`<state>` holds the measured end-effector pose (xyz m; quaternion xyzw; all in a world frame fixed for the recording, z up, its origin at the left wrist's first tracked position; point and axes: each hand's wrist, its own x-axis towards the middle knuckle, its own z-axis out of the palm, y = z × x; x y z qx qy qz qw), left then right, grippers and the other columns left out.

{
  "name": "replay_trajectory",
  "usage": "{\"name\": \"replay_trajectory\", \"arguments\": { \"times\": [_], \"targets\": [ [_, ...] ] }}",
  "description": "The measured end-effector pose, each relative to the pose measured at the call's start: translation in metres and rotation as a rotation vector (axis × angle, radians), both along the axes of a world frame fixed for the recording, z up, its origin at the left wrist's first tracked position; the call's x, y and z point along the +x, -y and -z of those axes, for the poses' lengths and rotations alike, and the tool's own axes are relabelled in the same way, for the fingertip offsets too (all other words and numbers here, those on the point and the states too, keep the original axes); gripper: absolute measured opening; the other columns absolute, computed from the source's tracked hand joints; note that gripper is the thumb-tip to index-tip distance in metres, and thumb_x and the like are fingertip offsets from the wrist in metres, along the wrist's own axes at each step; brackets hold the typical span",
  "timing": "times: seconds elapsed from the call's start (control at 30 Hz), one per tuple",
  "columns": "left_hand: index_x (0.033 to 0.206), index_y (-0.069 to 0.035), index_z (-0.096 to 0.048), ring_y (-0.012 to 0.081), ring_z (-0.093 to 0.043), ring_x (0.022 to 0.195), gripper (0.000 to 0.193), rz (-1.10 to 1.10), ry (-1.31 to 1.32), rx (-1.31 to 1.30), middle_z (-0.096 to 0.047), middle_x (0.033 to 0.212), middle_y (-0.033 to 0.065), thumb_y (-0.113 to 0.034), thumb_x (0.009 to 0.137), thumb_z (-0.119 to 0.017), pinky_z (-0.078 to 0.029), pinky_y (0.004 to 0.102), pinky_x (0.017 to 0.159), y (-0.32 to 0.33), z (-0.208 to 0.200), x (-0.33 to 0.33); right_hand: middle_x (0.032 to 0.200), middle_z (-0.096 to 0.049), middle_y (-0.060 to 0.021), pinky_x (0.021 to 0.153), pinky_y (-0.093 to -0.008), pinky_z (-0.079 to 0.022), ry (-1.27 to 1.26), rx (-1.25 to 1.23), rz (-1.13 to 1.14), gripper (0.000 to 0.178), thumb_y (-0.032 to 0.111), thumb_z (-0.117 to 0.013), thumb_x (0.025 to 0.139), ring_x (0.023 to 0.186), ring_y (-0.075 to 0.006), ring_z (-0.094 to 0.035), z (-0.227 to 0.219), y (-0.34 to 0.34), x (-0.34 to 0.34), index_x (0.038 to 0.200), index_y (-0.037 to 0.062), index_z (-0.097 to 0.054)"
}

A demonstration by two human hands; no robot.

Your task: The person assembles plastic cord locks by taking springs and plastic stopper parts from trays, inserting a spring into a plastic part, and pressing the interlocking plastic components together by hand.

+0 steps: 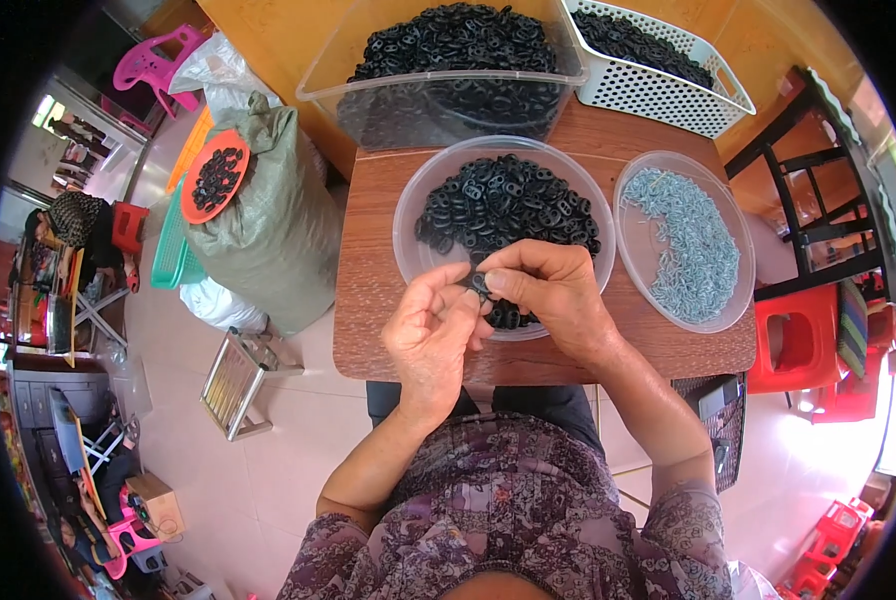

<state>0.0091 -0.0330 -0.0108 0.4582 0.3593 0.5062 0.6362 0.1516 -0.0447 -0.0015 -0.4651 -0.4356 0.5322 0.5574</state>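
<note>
Both my hands meet over the near side of a round clear plastic bowl (pixel 402 225). Many small black two-holed oval pieces (pixel 498 205) fill the bowl. Thumb and forefinger of my right hand (pixel 560 300) pinch one small black oval piece (pixel 479 283). The fingertips of my left hand (pixel 428 335) close on the same piece from the other side. Whether a second small part is between the fingertips, I cannot tell. Right of the bowl lies a shallow round clear tray (pixel 636 168) with a heap of small silvery screw-like metal parts (pixel 693 245).
A large clear bin (pixel 443 120) and a white perforated basket (pixel 658 105), both with black pieces, stand at the back of the wooden table (pixel 368 300). At left, an orange plate (pixel 200 205) of pieces rests on a full sack (pixel 278 235). A metal-framed stool (pixel 243 380) stands below it.
</note>
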Motion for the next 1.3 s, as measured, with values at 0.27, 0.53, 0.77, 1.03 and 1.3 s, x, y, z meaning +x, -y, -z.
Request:
{"name": "replay_trajectory", "arguments": {
  "times": [0.27, 0.53, 0.77, 1.03, 1.3],
  "targets": [
    [0.106, 0.006, -0.052, 0.0081, -0.055, 0.056, 0.023, 0.006, 0.018, -0.033, -0.06, 0.075, 0.0077, 0.003, 0.083, -0.053, -0.042, 0.0173, 0.047, -0.003, 0.0, 0.001, 0.07, -0.062, 0.0007, 0.052, -0.0174, -0.04, 0.072, 0.021, 0.058, 0.013, 0.008, -0.062, 0.08, 0.061, -0.0025, -0.05, 0.001, 0.0, -0.002, 0.09, 0.0013, -0.066],
    [0.107, 0.007, -0.052, 0.0091, -0.056, 0.057, 0.023, 0.022, 0.025, -0.022, -0.06, 0.077, 0.0086, 0.001, 0.084, -0.053, -0.043, 0.018, 0.048, -0.005, 0.002, 0.002, 0.07, -0.062, 0.0018, 0.052, -0.0174, -0.041, 0.111, 0.012, 0.075, 0.012, 0.008, -0.062, 0.08, 0.061, -0.0026, -0.051, 0.001, 0.0, -0.003, 0.09, 0.0022, -0.066],
    [0.112, 0.007, -0.051, 0.0095, -0.057, 0.061, 0.027, 0.04, 0.037, -0.008, -0.059, 0.081, 0.0073, -0.001, 0.086, -0.052, -0.044, 0.0186, 0.049, -0.003, 0.004, 0.003, 0.079, -0.057, -0.0081, 0.061, -0.0248, -0.046, 0.287, 0.161, 0.105, 0.011, -0.001, -0.057, 0.079, 0.07, -0.0123, -0.057, 0.004, 0.002, -0.005, 0.088, -0.0039, -0.061],
    [0.112, 0.007, -0.052, 0.0099, -0.057, 0.062, 0.027, 0.005, 0.078, -0.019, -0.059, 0.082, 0.007, -0.004, 0.087, -0.054, -0.045, 0.0199, 0.05, -0.001, 0.004, 0.006, 0.075, -0.056, -0.0095, 0.062, -0.0296, -0.043, 0.419, 0.237, 0.127, 0.012, -0.001, -0.059, 0.076, 0.069, -0.0195, -0.054, 0.003, 0.004, -0.005, 0.088, -0.0018, -0.062],
    [0.108, 0.006, -0.055, 0.0098, -0.055, 0.063, 0.023, -0.037, 0.082, 0.008, -0.059, 0.082, 0.0067, -0.004, 0.087, -0.054, -0.046, 0.0202, 0.053, 0.002, 0.007, 0.007, 0.073, -0.055, -0.0087, 0.065, -0.0335, -0.042, 0.462, 0.256, 0.208, 0.017, 0.001, -0.061, 0.071, 0.072, -0.0227, -0.051, 0.004, 0.01, -0.015, 0.089, -0.0007, -0.061]
  ]
}}
